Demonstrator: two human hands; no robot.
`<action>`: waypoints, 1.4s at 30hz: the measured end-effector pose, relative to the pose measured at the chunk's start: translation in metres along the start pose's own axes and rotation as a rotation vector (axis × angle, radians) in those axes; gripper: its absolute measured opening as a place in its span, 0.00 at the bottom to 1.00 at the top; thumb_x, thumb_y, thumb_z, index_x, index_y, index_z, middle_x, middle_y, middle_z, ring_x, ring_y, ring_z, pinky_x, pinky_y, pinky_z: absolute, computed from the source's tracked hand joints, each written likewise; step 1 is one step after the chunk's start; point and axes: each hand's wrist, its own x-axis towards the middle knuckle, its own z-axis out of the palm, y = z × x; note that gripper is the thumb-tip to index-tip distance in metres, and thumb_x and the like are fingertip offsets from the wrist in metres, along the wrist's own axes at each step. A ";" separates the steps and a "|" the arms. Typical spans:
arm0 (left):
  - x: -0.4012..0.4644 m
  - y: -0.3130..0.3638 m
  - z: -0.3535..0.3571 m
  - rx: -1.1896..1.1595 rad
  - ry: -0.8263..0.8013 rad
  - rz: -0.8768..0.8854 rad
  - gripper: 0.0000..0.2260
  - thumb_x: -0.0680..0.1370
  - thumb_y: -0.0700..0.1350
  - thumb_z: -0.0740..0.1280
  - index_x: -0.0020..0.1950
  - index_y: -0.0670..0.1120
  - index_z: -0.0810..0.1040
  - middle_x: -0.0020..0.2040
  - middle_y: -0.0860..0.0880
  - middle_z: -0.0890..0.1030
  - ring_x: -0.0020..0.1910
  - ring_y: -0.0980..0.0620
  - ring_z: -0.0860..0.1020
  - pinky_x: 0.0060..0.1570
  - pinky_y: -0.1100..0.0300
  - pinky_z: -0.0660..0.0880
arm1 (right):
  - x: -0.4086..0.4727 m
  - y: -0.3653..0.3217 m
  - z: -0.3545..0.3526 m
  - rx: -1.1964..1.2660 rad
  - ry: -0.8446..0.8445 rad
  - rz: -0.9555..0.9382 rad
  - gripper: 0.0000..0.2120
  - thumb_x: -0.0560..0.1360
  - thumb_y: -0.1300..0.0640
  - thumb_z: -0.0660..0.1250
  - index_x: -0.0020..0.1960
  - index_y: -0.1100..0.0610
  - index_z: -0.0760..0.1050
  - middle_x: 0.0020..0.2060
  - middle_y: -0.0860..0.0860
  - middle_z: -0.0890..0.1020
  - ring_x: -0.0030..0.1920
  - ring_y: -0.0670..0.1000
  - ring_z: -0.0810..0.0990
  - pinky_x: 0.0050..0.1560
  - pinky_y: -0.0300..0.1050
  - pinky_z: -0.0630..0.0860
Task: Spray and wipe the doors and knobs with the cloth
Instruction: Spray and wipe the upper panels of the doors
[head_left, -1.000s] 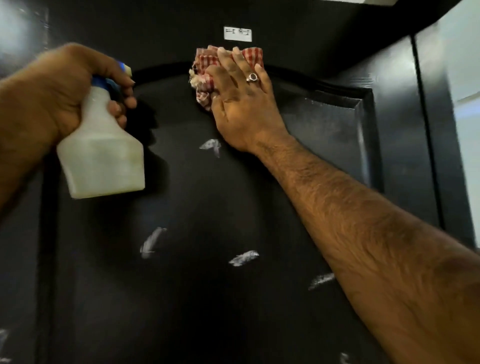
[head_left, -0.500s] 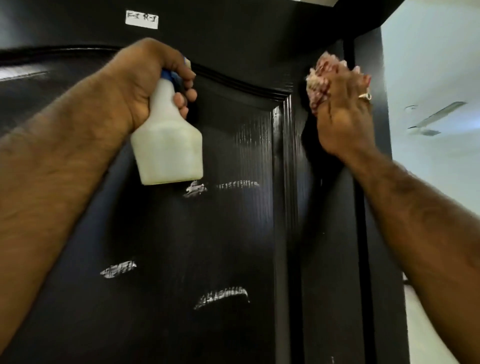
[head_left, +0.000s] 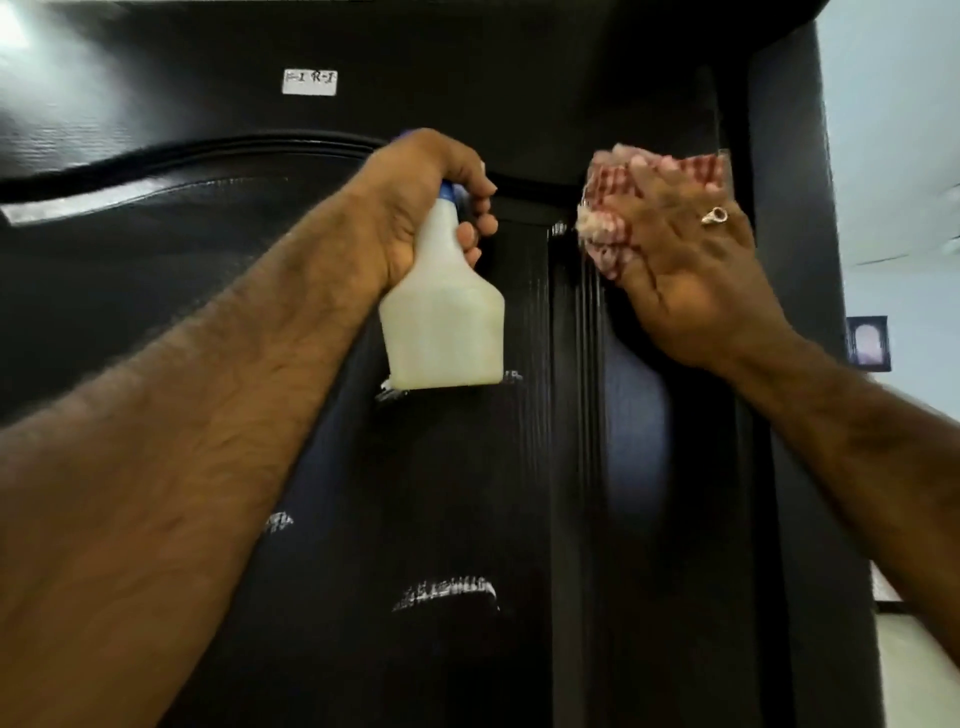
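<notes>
The person faces a tall black door (head_left: 467, 493), both arms raised to its upper part. The left hand (head_left: 415, 208) is curled round the neck of a milky white spray bottle (head_left: 441, 332) with a blue top, held in front of the panel near the centre of the view. At about 2 o'clock from the bottle, the right hand (head_left: 691, 260), a ring on one finger, presses a red-checked cloth (head_left: 660, 176) flat against the door's right-hand stile with fingers laid straight over it; the hand is blurred, so the wipe seems under way. White foamy streaks (head_left: 447, 592) of spray lie unwiped at 6 o'clock below the bottle, another at 7 o'clock. By this showing the spraying of this door is largely done, the wiping only begun near the top. No knob is in view, so that part looks left to do.
</notes>
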 end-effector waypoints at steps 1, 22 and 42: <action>0.000 0.000 -0.002 0.003 0.012 0.008 0.06 0.73 0.39 0.70 0.50 0.44 0.79 0.41 0.44 0.82 0.26 0.54 0.75 0.31 0.57 0.77 | 0.012 -0.006 0.001 0.003 0.019 0.087 0.29 0.84 0.46 0.53 0.83 0.52 0.63 0.84 0.54 0.61 0.84 0.58 0.59 0.82 0.62 0.53; -0.061 -0.037 0.012 -0.017 -0.018 -0.063 0.02 0.77 0.39 0.67 0.45 0.42 0.78 0.35 0.43 0.80 0.25 0.52 0.70 0.29 0.60 0.74 | 0.013 -0.032 0.002 0.031 -0.062 0.216 0.31 0.85 0.44 0.51 0.86 0.50 0.54 0.86 0.55 0.54 0.86 0.58 0.51 0.84 0.64 0.45; -0.102 -0.067 -0.012 -0.205 -0.195 -0.098 0.10 0.68 0.33 0.69 0.44 0.44 0.73 0.38 0.45 0.75 0.27 0.52 0.70 0.33 0.56 0.75 | -0.056 0.000 -0.011 -0.010 0.001 -0.030 0.29 0.84 0.48 0.57 0.84 0.53 0.63 0.84 0.56 0.61 0.84 0.58 0.59 0.83 0.62 0.53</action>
